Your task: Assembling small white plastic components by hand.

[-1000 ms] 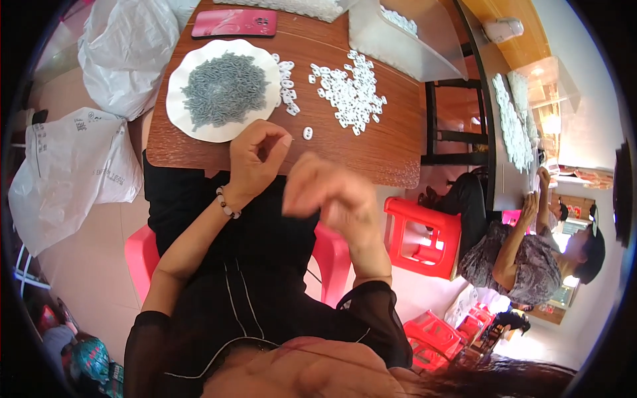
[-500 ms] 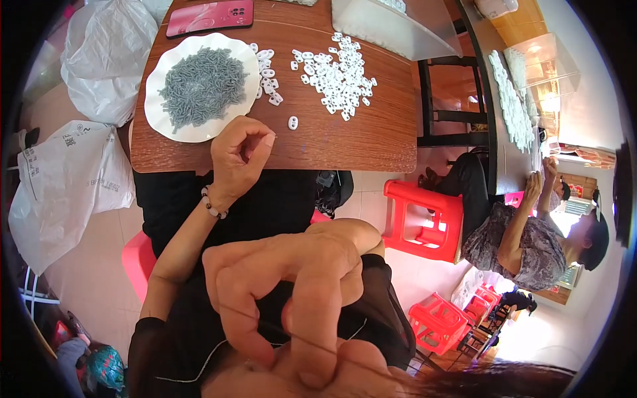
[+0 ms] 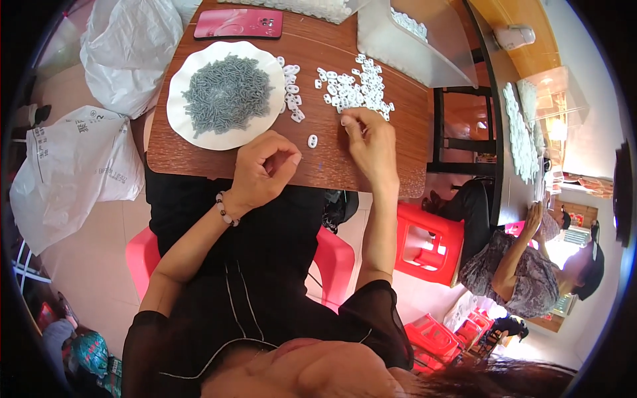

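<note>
My left hand (image 3: pixel 265 169) rests at the table's near edge, just below a scalloped white plate (image 3: pixel 178 116). Its thumb and forefinger meet in a pinch; anything between them is too small to make out. On the plate lies a heap of small grey-blue rods (image 3: pixel 229 93). My right hand (image 3: pixel 375 149) reaches to the near side of a pile of small white oval two-holed pieces (image 3: pixel 352 89). Its fingers are bent, with thumb and forefinger close together; what they hold is hidden. One single white piece (image 3: pixel 312 140) lies between my hands.
More white pieces (image 3: pixel 292 93) lie right of the plate. A pink phone (image 3: pixel 237 24) is at the back. A translucent bin (image 3: pixel 398 50) stands at the back right. White sacks (image 3: pixel 73 172) are at left. A person (image 3: pixel 511 265) sits at another table on the right.
My right hand has gone from close in front of the camera out to the white pile on the table. My left hand keeps its pinch near the plate. The view has shifted slightly.
</note>
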The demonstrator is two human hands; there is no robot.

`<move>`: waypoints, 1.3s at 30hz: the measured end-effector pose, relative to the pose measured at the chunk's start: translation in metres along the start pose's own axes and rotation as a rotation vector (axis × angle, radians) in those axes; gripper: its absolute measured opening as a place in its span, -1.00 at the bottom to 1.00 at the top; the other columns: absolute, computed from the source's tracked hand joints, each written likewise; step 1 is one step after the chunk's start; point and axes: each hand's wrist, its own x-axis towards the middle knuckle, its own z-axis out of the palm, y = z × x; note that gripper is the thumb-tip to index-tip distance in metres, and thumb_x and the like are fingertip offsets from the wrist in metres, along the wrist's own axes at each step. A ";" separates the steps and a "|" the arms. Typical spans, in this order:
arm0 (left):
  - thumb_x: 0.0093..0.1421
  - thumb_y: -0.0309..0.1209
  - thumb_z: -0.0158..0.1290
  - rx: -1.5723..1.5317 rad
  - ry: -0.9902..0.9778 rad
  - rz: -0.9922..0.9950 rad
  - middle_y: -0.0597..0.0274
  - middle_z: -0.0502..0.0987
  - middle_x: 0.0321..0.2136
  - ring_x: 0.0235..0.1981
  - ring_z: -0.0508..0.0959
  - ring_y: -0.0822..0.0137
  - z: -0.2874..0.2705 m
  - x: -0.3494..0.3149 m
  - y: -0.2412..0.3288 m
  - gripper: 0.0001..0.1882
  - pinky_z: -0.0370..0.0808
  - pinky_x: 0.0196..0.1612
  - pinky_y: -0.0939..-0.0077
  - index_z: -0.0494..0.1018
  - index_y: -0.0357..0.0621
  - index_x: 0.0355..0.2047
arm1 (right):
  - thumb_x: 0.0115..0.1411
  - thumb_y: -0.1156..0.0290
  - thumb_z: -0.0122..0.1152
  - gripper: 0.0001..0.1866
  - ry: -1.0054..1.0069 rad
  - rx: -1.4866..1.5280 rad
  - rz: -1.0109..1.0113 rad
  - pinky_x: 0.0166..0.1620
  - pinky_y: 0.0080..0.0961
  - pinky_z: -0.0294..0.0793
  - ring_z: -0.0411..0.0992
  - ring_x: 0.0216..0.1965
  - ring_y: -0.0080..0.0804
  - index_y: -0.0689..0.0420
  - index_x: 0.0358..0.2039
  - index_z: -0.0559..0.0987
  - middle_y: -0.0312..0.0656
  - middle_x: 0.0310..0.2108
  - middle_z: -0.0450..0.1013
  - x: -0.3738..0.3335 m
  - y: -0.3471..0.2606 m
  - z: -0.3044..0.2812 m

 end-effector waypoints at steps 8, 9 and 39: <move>0.03 -0.57 0.12 0.029 -0.042 -0.033 0.33 0.42 -0.54 -0.68 0.30 0.58 -0.002 0.003 0.001 -0.96 0.20 -0.62 0.70 0.47 -0.22 -0.50 | 0.01 0.40 0.30 -0.81 -0.145 0.092 -0.086 -0.39 -0.45 0.40 0.43 -0.49 -0.32 0.21 -0.36 0.58 -0.14 -0.51 0.46 0.017 -0.031 0.037; 0.03 -0.57 0.12 0.030 -0.041 -0.033 0.33 0.42 -0.54 -0.68 0.30 0.58 -0.002 0.003 0.001 -0.96 0.20 -0.62 0.70 0.47 -0.22 -0.50 | 0.00 0.39 0.31 -0.80 -0.156 0.042 -0.085 -0.39 -0.43 0.40 0.42 -0.50 -0.31 0.19 -0.36 0.58 -0.16 -0.51 0.45 0.018 -0.034 0.038; 0.04 -0.57 0.12 0.032 -0.031 -0.017 0.33 0.43 -0.54 -0.67 0.32 0.57 -0.002 0.002 0.000 -0.97 0.23 -0.61 0.69 0.48 -0.23 -0.49 | 0.17 0.51 0.16 -0.77 -0.132 0.935 0.360 -0.33 -0.66 0.48 0.50 -0.35 -0.54 0.29 -0.16 0.48 -0.17 -0.40 0.53 -0.034 -0.013 0.015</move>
